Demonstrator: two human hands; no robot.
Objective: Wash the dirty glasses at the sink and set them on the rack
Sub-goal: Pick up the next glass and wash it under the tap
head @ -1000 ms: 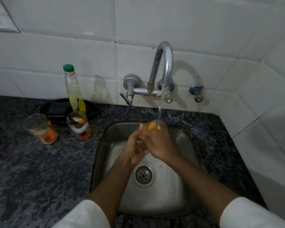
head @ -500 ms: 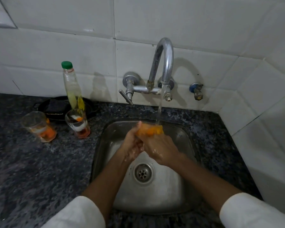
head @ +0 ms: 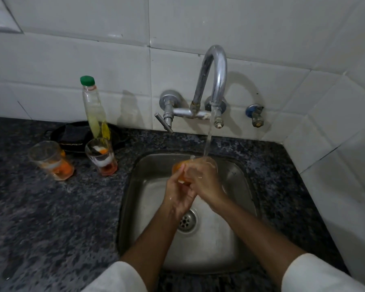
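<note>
**Two hands, one glass under the running tap**

Two white sleeves (head: 118, 277) frame the bottom edge, cloth matte and loosely folded at the cuffs, with bare forearms reaching out over the sink (head: 135, 207). The sink is a rounded-corner steel basin, dull and water-streaked, with a perforated round drain (head: 187, 221) at its centre. Around it lies a speckled dark stone counter (head: 51, 218), polished and mottled grey on black.

Above the drain the left hand (head: 177, 197) and right hand (head: 204, 182) meet. Both are wet and curled closed around a clear glass (head: 195, 165) smeared with orange residue; the right hand wraps its near side from above, the left grips its lower left part with the thumb raised against the wall. The glass is tilted, its rim toward the far side, and sits between the fingers, above the basin and clear of its floor.

A thin stream of water (head: 208, 140) falls onto the glass's far edge from a curved chrome tap (head: 216, 74) fixed to the wall, with a lever handle at its left.

On the counter left of the sink stand two more dirty glasses: the nearer-left glass (head: 51, 161) leaning, orange at the bottom, and the second glass (head: 101, 157) upright with white and reddish dregs. Just behind stands a slim clear plastic bottle (head: 94, 108) with a green cap, beside a dark shallow dish (head: 72, 133). Glossy white tiles (head: 72, 60) back everything.
</note>
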